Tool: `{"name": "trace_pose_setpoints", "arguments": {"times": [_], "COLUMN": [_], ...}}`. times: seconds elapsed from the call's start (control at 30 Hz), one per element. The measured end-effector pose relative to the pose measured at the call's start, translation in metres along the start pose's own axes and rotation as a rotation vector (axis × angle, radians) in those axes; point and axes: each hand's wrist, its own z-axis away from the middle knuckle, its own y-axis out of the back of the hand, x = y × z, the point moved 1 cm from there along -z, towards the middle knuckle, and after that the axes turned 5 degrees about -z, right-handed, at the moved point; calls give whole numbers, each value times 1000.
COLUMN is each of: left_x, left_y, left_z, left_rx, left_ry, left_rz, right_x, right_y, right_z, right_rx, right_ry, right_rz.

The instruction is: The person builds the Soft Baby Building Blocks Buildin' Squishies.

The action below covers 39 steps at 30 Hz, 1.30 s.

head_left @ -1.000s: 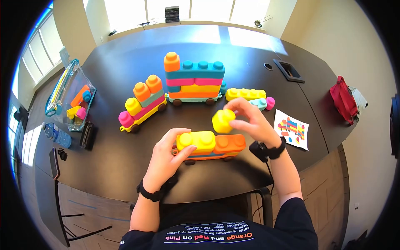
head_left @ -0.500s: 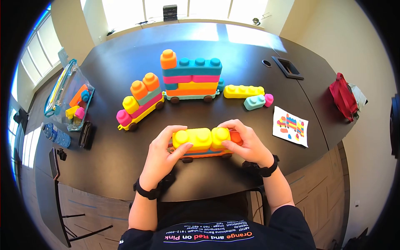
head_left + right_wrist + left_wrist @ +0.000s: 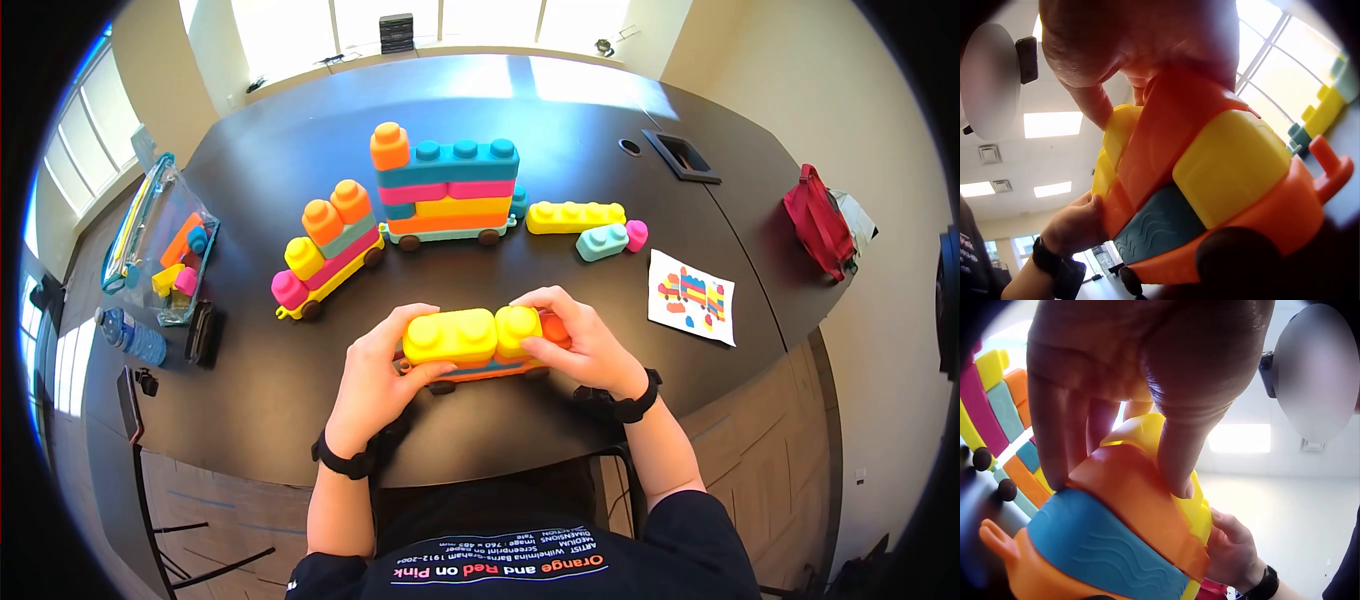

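Observation:
A block-built wagon stands near the front of the table, with an orange wheeled base (image 3: 1285,231), a wavy-lined blue block (image 3: 1104,531) and orange blocks above it. On its left half sits a two-stud yellow block (image 3: 450,337). My left hand (image 3: 372,378) grips this block, thumb at the front and fingers behind. Right beside it, a one-stud yellow block (image 3: 518,328) rests on the wagon's top. My right hand (image 3: 585,345) pinches that small block between thumb and fingers. An orange-red block (image 3: 1160,137) shows under the right hand.
Behind stand a tall block wagon (image 3: 448,205) and a stepped one (image 3: 333,250). Loose yellow (image 3: 575,217), mint (image 3: 602,242) and pink (image 3: 636,236) blocks lie right of them. A picture sheet (image 3: 690,298), red bag (image 3: 820,222), clear bag (image 3: 165,240) and water bottle (image 3: 130,335) flank them.
My right hand has brought the small yellow block down and left onto the wagon, against the two-stud yellow block. My left hand keeps its grip.

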Motion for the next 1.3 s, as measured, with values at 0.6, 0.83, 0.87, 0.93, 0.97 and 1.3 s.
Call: {"name": "trace_pose_setpoints", "arguments": {"times": [0.6,0.83,0.87,0.93,0.97,1.3], "left_x": [0,2,1,0,0,1], "left_y": [-1,-3,-4,-5,-5,-3], "left_z": [-3,-3,-2,-2,-2,-2], "left_rx": [23,17,18,24,23,22], "left_ry": [-22,-5,-4,-3,-4,-25], "left_rz": [31,33,44,51,58,57], "right_x": [24,90,98,110,115,95], "right_y": [80,106,107,103,102,120], "right_z": [-44,-120,-130,-143,-149,-151], "right_rx": [122,150,130,125,121,363], "right_ry": [-46,-26,-106,-125,-152,-189], "right_rz": [560,1015,1075,1156,1239,934]}}
